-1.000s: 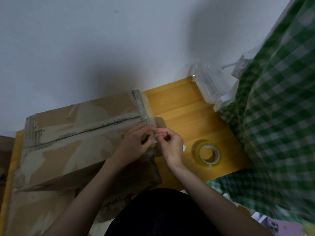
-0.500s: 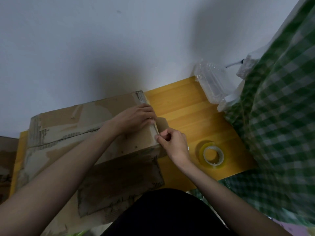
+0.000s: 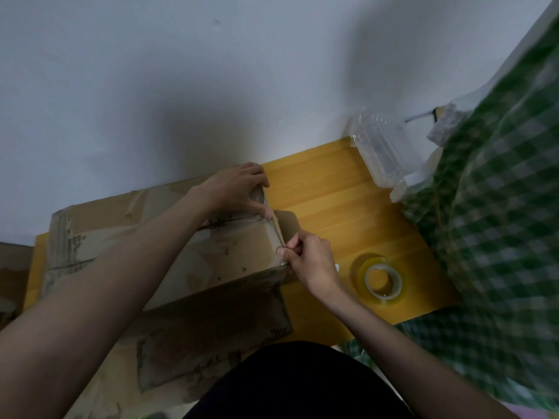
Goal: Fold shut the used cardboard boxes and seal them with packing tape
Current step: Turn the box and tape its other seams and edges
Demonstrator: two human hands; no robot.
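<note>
We have only 1 view, from our head, looking steeply down and forward, close over our left hand (image 3: 234, 190) and right hand (image 3: 310, 258), wall beyond them.

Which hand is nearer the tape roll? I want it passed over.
Right. The right hand pinches tape at the box edge, beside the tape roll; the left hand rests farther away on the box top.

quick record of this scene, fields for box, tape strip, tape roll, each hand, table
box: cardboard box on the table, flaps folded shut
tape strip: clear strip along the box's right end
left hand: left hand presses the strip's far end on the box
right hand: right hand pinches the strip's near end
tape roll: tape roll flat on the table, right of the hands
table: wooden table
</note>
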